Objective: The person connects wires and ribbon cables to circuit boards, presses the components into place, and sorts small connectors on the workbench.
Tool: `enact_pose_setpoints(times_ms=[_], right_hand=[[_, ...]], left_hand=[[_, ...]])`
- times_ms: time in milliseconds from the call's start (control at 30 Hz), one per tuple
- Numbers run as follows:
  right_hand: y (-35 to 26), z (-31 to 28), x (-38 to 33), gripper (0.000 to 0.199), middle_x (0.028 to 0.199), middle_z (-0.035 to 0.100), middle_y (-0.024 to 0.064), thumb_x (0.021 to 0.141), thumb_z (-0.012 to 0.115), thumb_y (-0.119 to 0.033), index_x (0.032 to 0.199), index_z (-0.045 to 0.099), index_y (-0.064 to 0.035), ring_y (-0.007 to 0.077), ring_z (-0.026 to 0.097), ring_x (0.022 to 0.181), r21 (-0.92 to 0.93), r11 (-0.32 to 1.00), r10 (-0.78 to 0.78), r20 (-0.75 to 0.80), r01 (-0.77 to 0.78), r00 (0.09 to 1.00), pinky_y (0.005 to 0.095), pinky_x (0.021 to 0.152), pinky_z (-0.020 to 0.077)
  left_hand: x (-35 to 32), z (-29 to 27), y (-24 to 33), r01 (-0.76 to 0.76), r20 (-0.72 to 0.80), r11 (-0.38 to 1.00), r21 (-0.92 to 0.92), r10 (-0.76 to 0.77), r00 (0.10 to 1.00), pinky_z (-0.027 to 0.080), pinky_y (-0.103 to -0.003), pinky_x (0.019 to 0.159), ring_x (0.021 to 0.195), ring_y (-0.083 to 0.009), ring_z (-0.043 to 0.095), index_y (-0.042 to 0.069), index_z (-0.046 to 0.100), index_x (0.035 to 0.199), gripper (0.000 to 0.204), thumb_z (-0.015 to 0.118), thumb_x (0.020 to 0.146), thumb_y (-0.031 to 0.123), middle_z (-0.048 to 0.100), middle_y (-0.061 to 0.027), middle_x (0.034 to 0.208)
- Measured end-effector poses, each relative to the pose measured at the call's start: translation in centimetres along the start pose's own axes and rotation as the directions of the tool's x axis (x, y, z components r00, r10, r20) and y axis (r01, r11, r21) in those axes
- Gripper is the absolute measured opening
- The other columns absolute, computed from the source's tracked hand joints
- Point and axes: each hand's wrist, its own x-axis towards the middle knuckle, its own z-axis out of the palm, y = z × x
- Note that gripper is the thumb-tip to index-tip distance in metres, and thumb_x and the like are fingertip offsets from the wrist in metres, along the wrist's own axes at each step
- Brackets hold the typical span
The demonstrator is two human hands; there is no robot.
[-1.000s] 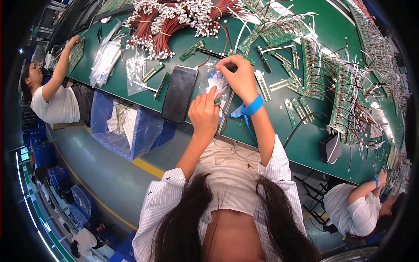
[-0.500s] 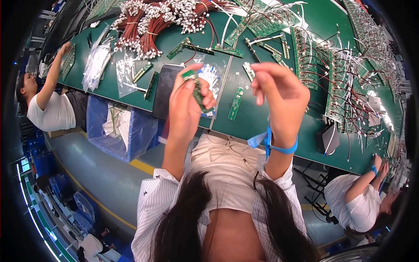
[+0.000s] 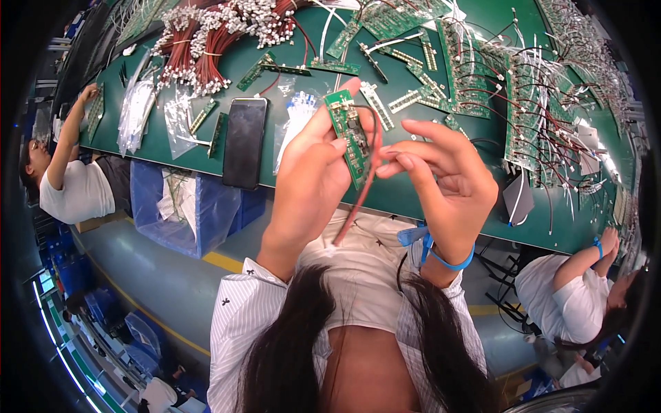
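Head view: the left hand (image 3: pixel 310 172) grips a narrow green circuit board (image 3: pixel 349 138), rigid and studded with small parts, raised above the near edge of the green table (image 3: pixel 413 199). The right hand (image 3: pixel 441 179) pinches a thin reddish wire (image 3: pixel 361 193) hanging limp from the board. A glossy black phone (image 3: pixel 243 141) lies flat to the left; red wire bundles (image 3: pixel 220 34) lie far left.

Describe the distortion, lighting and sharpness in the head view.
Head view: strong fisheye, the green workbench edge bows and a black vignette rings the frame; even overhead light, soft glare on the black phone; the narrow green circuit board held in the left hand looks sharp, as does the right hand; the rim smears.
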Motion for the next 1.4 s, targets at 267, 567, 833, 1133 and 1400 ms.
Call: enact_pose_setpoints(times_ms=[267, 567, 833, 1133, 1400], right_hand=[[0.4, 0.0, -0.4, 0.014, 0.083, 0.063, 0.0128, 0.077, 0.059, 0.006, 0.091, 0.057, 0.0080, 0.0171, 0.064, 0.071, -0.018, 1.000, -0.022, -0.050, 0.021, 0.999, 0.0234, 0.060, 0.0519], [1.4, -0.2, 0.2, 0.019, 0.076, 0.062, 0.0092, 0.070, 0.064, 0.008, 0.087, 0.061, 0.0017, 0.0147, 0.062, 0.064, -0.202, 0.909, -0.382, -0.052, 0.365, 0.923, 0.0223, 0.051, 0.0461], [2.5, -0.1, 0.5, 0.029, 0.074, 0.058, 0.0054, 0.056, 0.070, 0.004, 0.083, 0.063, -0.0044, 0.0192, 0.055, 0.064, -0.516, 0.582, -0.703, 0.068, 0.628, 0.708, 0.0290, 0.060, 0.0449], [1.7, 0.3, 0.1, 0.018, 0.073, 0.058, 0.0081, 0.064, 0.068, 0.005, 0.079, 0.060, -0.0003, 0.0172, 0.055, 0.063, -0.347, 0.881, -0.363, -0.060, 0.321, 0.930, 0.0249, 0.059, 0.0436], [2.0, 0.6, -0.2, 0.013, 0.071, 0.055, 0.0030, 0.066, 0.065, 0.004, 0.077, 0.058, 0.0013, 0.0078, 0.049, 0.062, -0.014, 0.999, -0.051, -0.077, 0.050, 0.996, 0.0198, 0.056, 0.0392]], left_hand=[[-0.5, 1.7, -0.7, -0.217, 0.047, 0.742, 0.634, 0.243, 0.969, 0.041, -0.027, 0.082, 0.094, -0.0156, 0.047, -0.003, 0.016, 0.136, 0.052, 0.037, 0.091, 0.010, 0.045, -0.0098, 0.105], [-0.7, 1.8, -0.5, -0.107, 0.050, 0.922, 0.373, 0.095, 0.994, 0.038, -0.022, 0.073, 0.081, -0.0091, 0.043, -0.002, 0.024, 0.132, 0.050, 0.043, 0.087, 0.004, 0.044, -0.0073, 0.099], [-1.2, 2.2, 0.0, -0.031, 0.000, 0.961, 0.275, 0.032, 0.999, 0.037, -0.020, 0.069, 0.080, -0.0068, 0.042, 0.000, 0.027, 0.130, 0.050, 0.047, 0.085, 0.002, 0.045, -0.0043, 0.095], [-0.9, 2.1, -0.9, -0.157, -0.047, 0.874, 0.459, 0.201, 0.978, 0.036, -0.021, 0.083, 0.089, -0.0094, 0.043, -0.003, 0.027, 0.129, 0.050, 0.048, 0.083, -0.006, 0.042, -0.0041, 0.092], [-0.8, 2.0, -1.4, -0.291, 0.032, 0.789, 0.541, 0.326, 0.945, 0.037, -0.021, 0.080, 0.087, -0.0099, 0.044, -0.003, 0.027, 0.128, 0.049, 0.048, 0.083, -0.005, 0.043, -0.0058, 0.092]])
